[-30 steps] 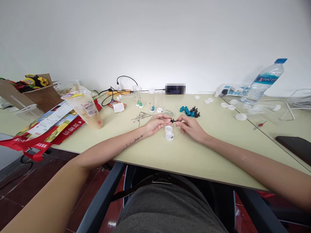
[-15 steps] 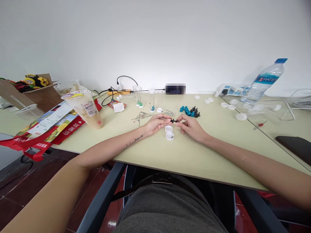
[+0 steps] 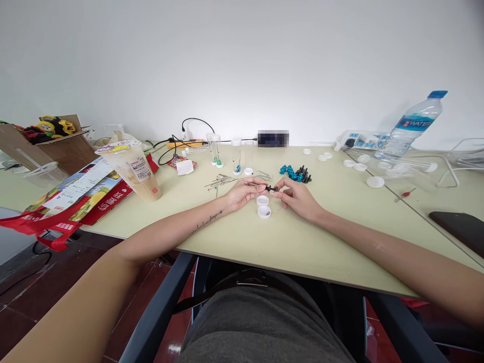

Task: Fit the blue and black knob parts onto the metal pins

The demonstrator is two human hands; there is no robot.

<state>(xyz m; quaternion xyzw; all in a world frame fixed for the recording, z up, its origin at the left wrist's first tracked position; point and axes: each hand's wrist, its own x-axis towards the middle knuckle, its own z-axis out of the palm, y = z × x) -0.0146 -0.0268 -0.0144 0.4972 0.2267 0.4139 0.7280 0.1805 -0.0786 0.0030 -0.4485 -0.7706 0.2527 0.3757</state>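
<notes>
My left hand (image 3: 244,192) and my right hand (image 3: 297,196) meet over the pale green table (image 3: 287,242), fingertips pinched together on a small black part (image 3: 270,188). The left fingers also pinch a thin metal pin that points at the part. Just below the hands lie two white caps (image 3: 263,206). Behind them sits a heap of blue and black beads (image 3: 295,173), a scatter of metal pins (image 3: 220,181) and several clear tubes (image 3: 217,149) with coloured bits inside.
A sealed drink cup (image 3: 132,169) stands left on printed bags (image 3: 71,194). A cardboard box (image 3: 47,138) sits far left. At the right are a water bottle (image 3: 410,126), a power strip (image 3: 359,139), loose white caps (image 3: 374,182) and a dark phone (image 3: 459,226).
</notes>
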